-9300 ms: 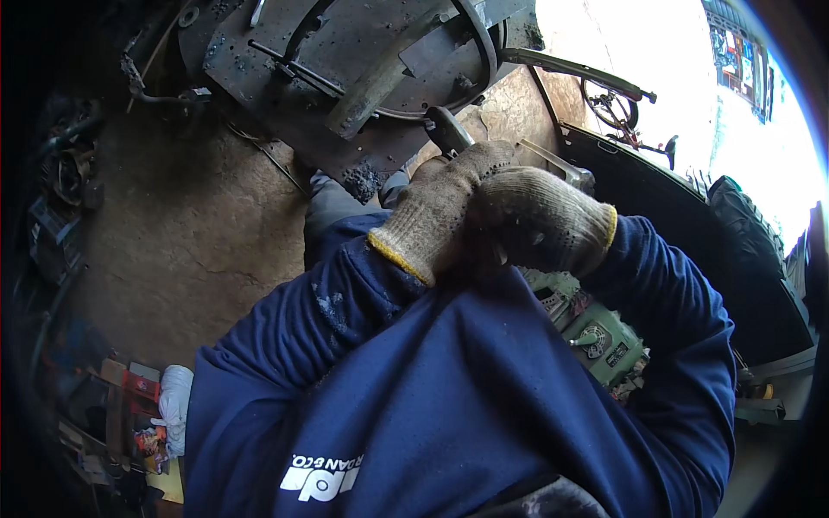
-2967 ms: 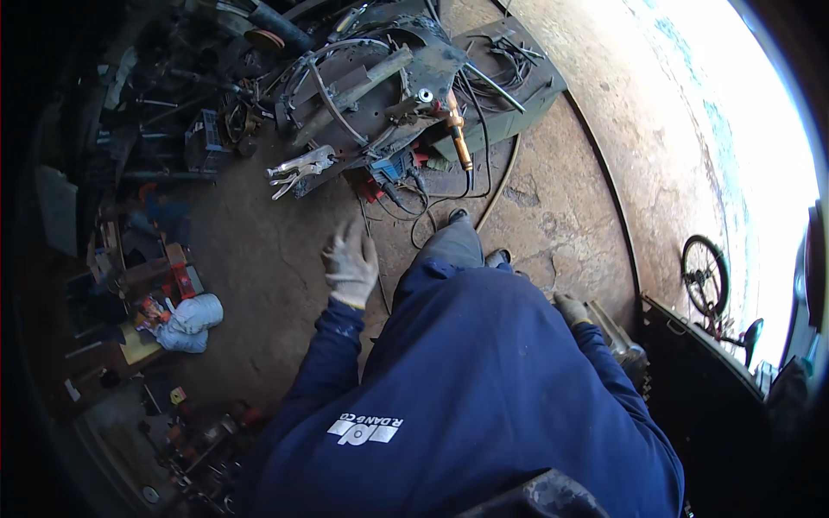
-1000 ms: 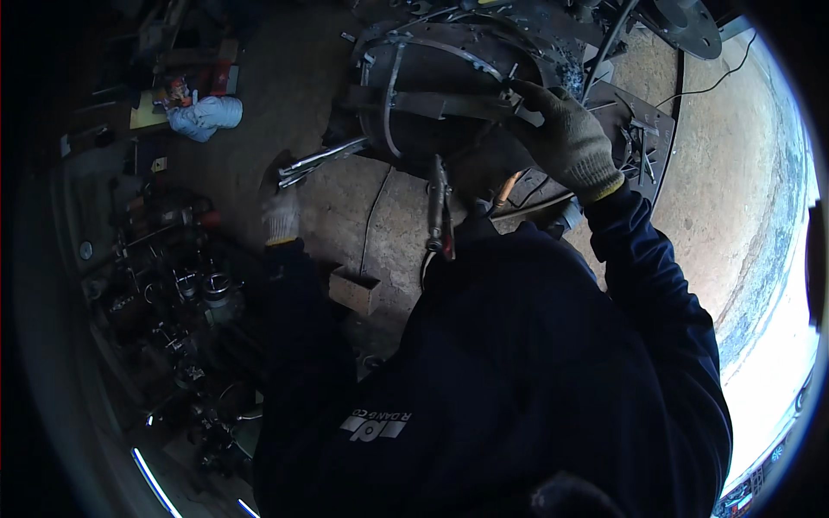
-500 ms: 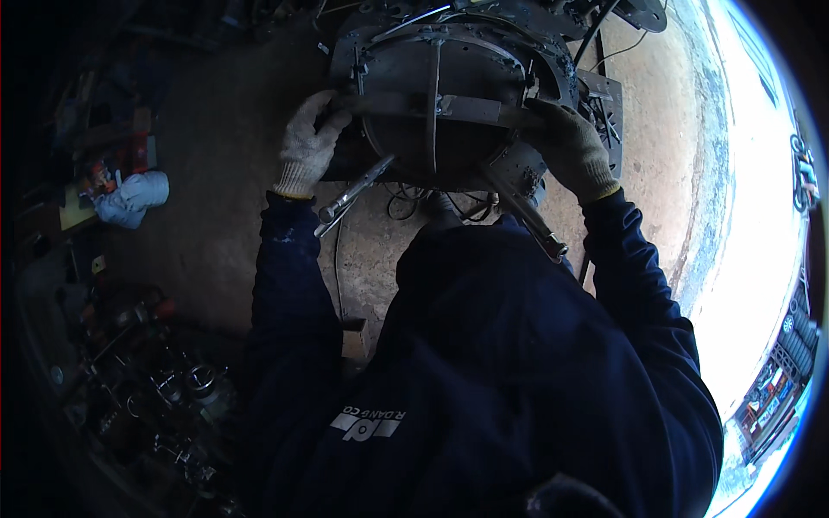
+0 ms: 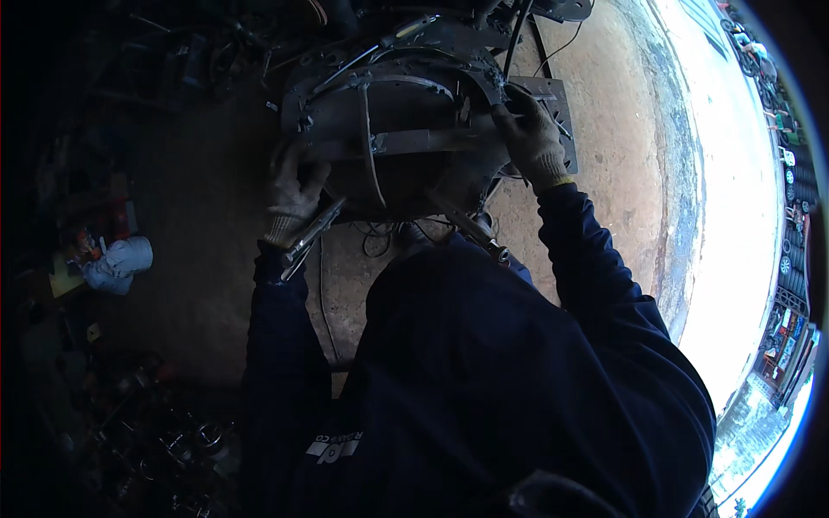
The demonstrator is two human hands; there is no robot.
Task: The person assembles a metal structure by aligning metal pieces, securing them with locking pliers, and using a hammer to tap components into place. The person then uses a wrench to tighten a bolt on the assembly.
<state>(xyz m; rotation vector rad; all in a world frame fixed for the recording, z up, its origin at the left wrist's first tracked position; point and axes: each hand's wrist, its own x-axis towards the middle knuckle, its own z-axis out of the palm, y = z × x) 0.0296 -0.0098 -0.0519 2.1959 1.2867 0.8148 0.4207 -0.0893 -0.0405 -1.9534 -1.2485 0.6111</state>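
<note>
A long flat metal bar (image 5: 406, 141) lies across a dark round metal housing (image 5: 289, 91). At its left end is my left hand (image 5: 294, 192) in a pale knit glove, fingers curled round the bar and partly lost in shadow. My right hand (image 5: 528, 147), also gloved, closes on the right end, where its fingertips are dark. A narrow curved metal strip (image 5: 370, 147) crosses the bar near its middle. Locking pliers (image 5: 313, 235) stick out from the near left side of the housing, close to my left wrist. A second plier-like tool (image 5: 473, 229) juts out at the near right.
A screwdriver (image 5: 410, 30) rests on the housing's far side. A flat plate (image 5: 557, 91) with metal pieces is beyond my right hand. Cables (image 5: 376, 240) lie on the floor (image 5: 207, 250) beneath. At far left, a person in a light sleeve (image 5: 125, 259) crouches. Metal parts (image 5: 194, 440) crowd the lower left.
My view has turned, so the housing sits farther left and lower. Both hands stay at the bar's ends; the left now appears lower and closer to the locking pliers.
</note>
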